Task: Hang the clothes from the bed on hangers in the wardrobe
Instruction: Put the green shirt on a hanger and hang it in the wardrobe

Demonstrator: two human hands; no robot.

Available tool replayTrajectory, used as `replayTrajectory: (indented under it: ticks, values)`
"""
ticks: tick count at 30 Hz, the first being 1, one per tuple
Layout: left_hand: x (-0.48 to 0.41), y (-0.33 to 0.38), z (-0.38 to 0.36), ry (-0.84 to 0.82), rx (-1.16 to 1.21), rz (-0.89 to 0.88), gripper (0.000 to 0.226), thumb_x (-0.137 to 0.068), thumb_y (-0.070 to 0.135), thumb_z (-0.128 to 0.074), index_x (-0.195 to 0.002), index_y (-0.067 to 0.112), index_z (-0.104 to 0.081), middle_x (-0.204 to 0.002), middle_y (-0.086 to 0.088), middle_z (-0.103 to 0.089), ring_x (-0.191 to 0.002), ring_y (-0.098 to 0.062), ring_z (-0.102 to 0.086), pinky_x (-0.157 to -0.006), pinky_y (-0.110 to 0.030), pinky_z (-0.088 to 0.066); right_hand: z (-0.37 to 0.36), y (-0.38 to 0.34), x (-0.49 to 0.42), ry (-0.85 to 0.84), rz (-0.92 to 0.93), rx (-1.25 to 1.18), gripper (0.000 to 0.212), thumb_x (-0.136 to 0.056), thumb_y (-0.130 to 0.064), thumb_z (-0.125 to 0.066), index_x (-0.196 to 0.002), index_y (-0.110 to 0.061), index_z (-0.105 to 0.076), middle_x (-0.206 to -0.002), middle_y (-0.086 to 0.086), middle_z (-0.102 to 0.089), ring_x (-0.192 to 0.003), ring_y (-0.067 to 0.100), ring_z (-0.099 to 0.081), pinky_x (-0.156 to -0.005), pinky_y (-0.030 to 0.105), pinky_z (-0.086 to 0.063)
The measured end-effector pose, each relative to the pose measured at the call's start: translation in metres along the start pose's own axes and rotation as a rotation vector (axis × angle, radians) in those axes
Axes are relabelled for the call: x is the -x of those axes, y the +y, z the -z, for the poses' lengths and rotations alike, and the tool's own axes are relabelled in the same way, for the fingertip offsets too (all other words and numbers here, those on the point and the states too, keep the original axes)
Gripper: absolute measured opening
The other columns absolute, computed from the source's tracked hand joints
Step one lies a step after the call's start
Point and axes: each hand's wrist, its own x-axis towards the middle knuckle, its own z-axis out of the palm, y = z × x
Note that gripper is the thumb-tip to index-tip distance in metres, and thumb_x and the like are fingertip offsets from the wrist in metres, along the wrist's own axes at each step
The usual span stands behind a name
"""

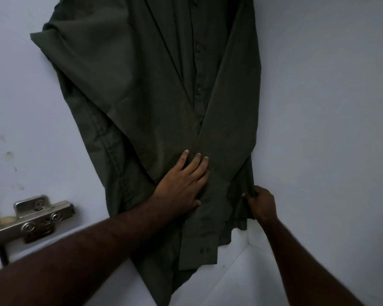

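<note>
Dark green shirt (142, 96) hanging inside the wardrobe, both hands arranging its lower part.

The shirt hangs down against the white wardrobe wall (318, 107), so for this piece the hanging step looks almost done. Its top and the hanger are out of view, so I cannot confirm this, and neither the bed nor other clothes are visible. The left hand (179, 184) lies flat with straight fingers on the front of the shirt, pressing it just beside the button line. One sleeve (199, 250) crosses under this hand and ends lower, nearer to the person. The right hand (262, 203) pinches the right edge of the shirt between curled fingers, near the hem. A metal hinge (31, 217) sits at the left, well apart from the shirt.
</note>
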Motion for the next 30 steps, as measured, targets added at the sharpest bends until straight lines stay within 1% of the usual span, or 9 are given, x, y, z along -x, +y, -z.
replayTrajectory:
  ticks: [3, 5, 9, 13, 15, 17, 21, 27, 30]
  values:
    - [0.000, -0.001, -0.003, -0.015, -0.034, 0.000, 0.086, -0.090, 0.061, -0.045, -0.154, 0.011, -0.015, -0.160, -0.021, -0.001, -0.148, -0.037, 0.000, -0.112, -0.058, 0.015, 0.011, 0.012, -0.004, 0.014, -0.077, 0.062, 0.030, -0.091, -0.021, -0.067, -0.069, -0.012, -0.048, -0.068, 0.005, -0.054, -0.064, 0.022, -0.053, -0.062, 0.032, -0.046]
    - [0.000, -0.001, -0.003, -0.020, -0.029, 0.001, 0.087, -0.091, 0.061, -0.044, -0.154, 0.010, -0.014, -0.160, -0.022, 0.001, -0.148, -0.038, 0.003, -0.111, -0.058, 0.018, 0.016, 0.012, -0.004, 0.000, -0.057, -0.186, 0.033, -0.093, -0.025, -0.064, -0.065, -0.010, -0.052, -0.067, 0.007, -0.056, -0.069, 0.027, -0.055, -0.064, 0.031, -0.044]
    - [0.001, -0.001, -0.003, -0.034, -0.013, 0.018, 0.087, -0.090, 0.061, -0.045, -0.154, 0.010, -0.015, -0.160, -0.022, 0.000, -0.148, -0.038, 0.003, -0.111, -0.058, 0.018, 0.031, -0.021, -0.011, -0.040, -0.234, -0.878, 0.045, -0.101, -0.045, -0.046, -0.102, -0.006, -0.068, -0.094, 0.014, -0.071, -0.089, 0.029, -0.065, -0.084, 0.039, -0.052]
    - [0.002, -0.001, 0.000, -0.047, 0.012, 0.022, 0.088, -0.090, 0.060, -0.046, -0.154, 0.010, -0.014, -0.161, -0.022, 0.001, -0.148, -0.037, 0.003, -0.111, -0.057, 0.019, 0.036, -0.041, -0.016, -0.244, -0.042, -0.486, 0.022, -0.101, -0.022, -0.051, -0.118, -0.010, -0.061, -0.106, 0.010, -0.066, -0.093, 0.022, -0.064, -0.080, 0.034, -0.053]
    - [0.003, -0.001, 0.001, -0.053, 0.014, 0.024, 0.088, -0.090, 0.060, -0.047, -0.154, 0.010, -0.013, -0.161, -0.022, 0.001, -0.148, -0.037, 0.004, -0.110, -0.056, 0.020, 0.031, -0.040, -0.018, -0.268, 0.027, -0.295, 0.013, -0.099, -0.010, -0.053, -0.095, -0.007, -0.065, -0.090, 0.014, -0.066, -0.080, 0.026, -0.062, -0.069, 0.032, -0.049]
    - [0.004, -0.002, 0.003, -0.064, 0.006, 0.022, 0.089, -0.089, 0.061, -0.047, -0.154, 0.010, -0.013, -0.161, -0.022, 0.002, -0.148, -0.037, 0.004, -0.111, -0.056, 0.019, 0.028, -0.034, -0.023, -0.056, 0.058, -0.019, 0.017, -0.096, -0.010, -0.053, -0.080, -0.006, -0.058, -0.078, 0.015, -0.059, -0.078, 0.030, -0.058, -0.067, 0.030, -0.040]
    - [0.011, -0.005, 0.006, -0.065, 0.001, 0.000, 0.090, -0.089, 0.063, -0.046, -0.154, 0.012, -0.011, -0.161, -0.020, 0.004, -0.148, -0.036, 0.006, -0.112, -0.056, 0.019, 0.044, -0.028, -0.023, 0.230, -0.048, 0.396, 0.019, -0.098, -0.027, -0.052, -0.098, -0.008, -0.052, -0.086, 0.009, -0.052, -0.080, 0.029, -0.055, -0.068, 0.032, -0.038]
    - [0.010, -0.006, 0.023, -0.063, 0.064, -0.011, 0.072, -0.089, 0.055, -0.051, -0.144, 0.010, -0.038, -0.152, -0.021, -0.026, -0.141, -0.034, -0.022, -0.116, -0.056, -0.004, 0.068, -0.053, -0.037, 0.017, -0.135, 0.338, 0.026, -0.088, -0.021, -0.062, -0.108, -0.006, -0.057, -0.099, 0.015, -0.064, -0.086, 0.033, -0.066, -0.081, 0.045, -0.058]
    - [-0.012, -0.018, 0.049, 0.157, 0.164, 0.003, 0.044, -0.086, 0.050, -0.055, -0.113, 0.016, -0.061, -0.120, -0.011, -0.055, -0.115, -0.029, -0.047, -0.102, -0.048, -0.032, 0.099, -0.118, -0.032, 0.379, 0.179, 0.131, 0.034, -0.090, -0.008, -0.056, -0.123, -0.008, -0.056, -0.117, 0.015, -0.064, -0.103, 0.035, -0.063, -0.088, 0.037, -0.048]
